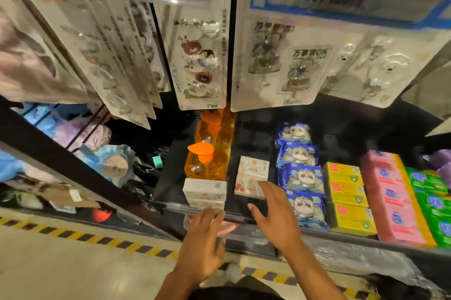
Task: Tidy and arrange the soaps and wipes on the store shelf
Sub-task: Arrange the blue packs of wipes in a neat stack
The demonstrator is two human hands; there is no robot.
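**Light and likely slick: take it by the edges**

Your right hand (275, 216) is spread wide and empty, forefinger tip at the near edge of the flat white printed packet (251, 176). The packet lies on the black shelf floor (253, 143) between the orange pump bottles (206, 165) and the blue panda-printed wipe packs (301, 172). Your left hand (202, 238) is open too, fingers straight, just below the stacked white card soap boxes (205, 190). The packet looks light and probably slippery, so pinch its two long edges, not its face
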